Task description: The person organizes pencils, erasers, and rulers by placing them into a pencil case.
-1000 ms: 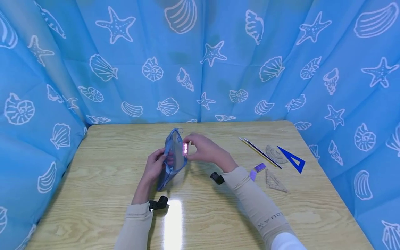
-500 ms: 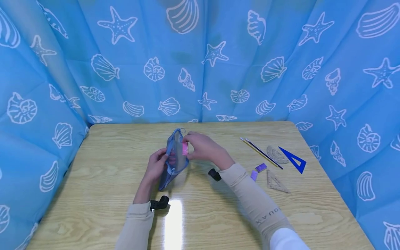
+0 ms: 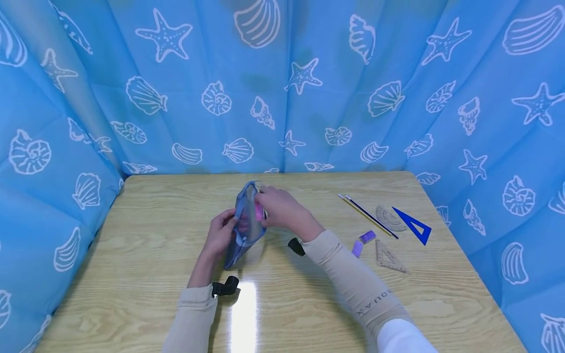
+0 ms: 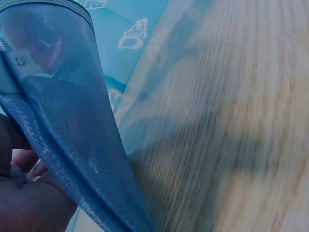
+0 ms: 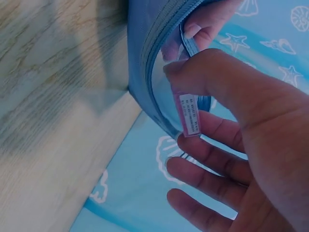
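My left hand (image 3: 220,233) grips the near-left edge of a blue mesh zip pouch (image 3: 232,252), thumb on one side and fingers inside. The pouch stands with its mouth spread open to the right. In the left wrist view its see-through mesh wall (image 4: 82,106) fills the left part. My right hand (image 3: 287,210) pinches a pink eraser (image 3: 259,212) at the mouth of the pouch. The right wrist view shows the pink eraser (image 5: 189,113) with a white printed label, held between thumb and fingers; the other fingers are spread.
On the right of the wooden table (image 3: 145,274) lie two pencils (image 3: 368,216), a clear protractor (image 3: 390,219), a blue set square (image 3: 413,225), a clear set square (image 3: 388,257) and two purple erasers (image 3: 367,237). A shell-patterned blue curtain (image 3: 282,117) surrounds the table.
My right hand has moved slightly left and down, carrying the pink eraser from the pouch's right rim into its mouth. The left hand keeps holding the pouch nearly still.
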Motion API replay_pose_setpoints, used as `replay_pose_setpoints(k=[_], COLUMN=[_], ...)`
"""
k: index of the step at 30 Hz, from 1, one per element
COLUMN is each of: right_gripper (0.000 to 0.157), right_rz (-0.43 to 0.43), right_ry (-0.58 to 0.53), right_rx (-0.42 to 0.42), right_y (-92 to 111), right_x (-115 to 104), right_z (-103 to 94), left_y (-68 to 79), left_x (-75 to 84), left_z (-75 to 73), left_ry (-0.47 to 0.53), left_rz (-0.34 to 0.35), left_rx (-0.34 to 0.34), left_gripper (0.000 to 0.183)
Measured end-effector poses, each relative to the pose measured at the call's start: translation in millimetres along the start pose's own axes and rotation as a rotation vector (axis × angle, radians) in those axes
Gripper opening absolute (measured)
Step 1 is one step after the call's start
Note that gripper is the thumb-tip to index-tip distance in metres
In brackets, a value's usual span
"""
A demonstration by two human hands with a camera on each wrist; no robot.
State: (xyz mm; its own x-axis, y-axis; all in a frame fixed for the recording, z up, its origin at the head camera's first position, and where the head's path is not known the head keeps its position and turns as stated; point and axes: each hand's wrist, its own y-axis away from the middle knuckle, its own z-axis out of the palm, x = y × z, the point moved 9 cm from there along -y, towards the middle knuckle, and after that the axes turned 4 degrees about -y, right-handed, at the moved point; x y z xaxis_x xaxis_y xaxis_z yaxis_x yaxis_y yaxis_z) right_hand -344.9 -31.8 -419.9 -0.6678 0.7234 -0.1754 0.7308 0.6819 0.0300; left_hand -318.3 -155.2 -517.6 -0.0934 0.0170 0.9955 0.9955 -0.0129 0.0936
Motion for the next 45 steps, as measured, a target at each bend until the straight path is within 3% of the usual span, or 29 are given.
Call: replay_pose_setpoints(k=[9,21,26,37,45], right_gripper=[0.051,0.060,0.057,0.058,0.056], right_rz=[0.001,-0.032,-0.026,0.105,0.162], right_ry=[-0.010,-0.007,-0.015,-0.139,-0.190], right_rx=[0.005,0.074,0.092,0.069,0.125], right_y=[3.6,32.3,51.4,104.5,149.6], right_x=[-2.2,7.4,19.1,56.0,81.6], right_z=[-1.7,1.7,11.2,33.3,44.0], left_y=[1.7,3.0,3.1,3.4,2.1], left_x=[1.4,2.4,3.4,3.7,2.6], left_z=[-0.2,-2.6,-2.0,-6.5,-5.7], left_ry=[-0.062,-0.060,-0.009,-0.102,-0.051], left_rz=[0.005,-0.002,0.006,0.003,0.004], left_rx=[0.009,0.010,-0.003,0.033,0.017], left_gripper=[0.033,0.033,0.032,0.033,0.032])
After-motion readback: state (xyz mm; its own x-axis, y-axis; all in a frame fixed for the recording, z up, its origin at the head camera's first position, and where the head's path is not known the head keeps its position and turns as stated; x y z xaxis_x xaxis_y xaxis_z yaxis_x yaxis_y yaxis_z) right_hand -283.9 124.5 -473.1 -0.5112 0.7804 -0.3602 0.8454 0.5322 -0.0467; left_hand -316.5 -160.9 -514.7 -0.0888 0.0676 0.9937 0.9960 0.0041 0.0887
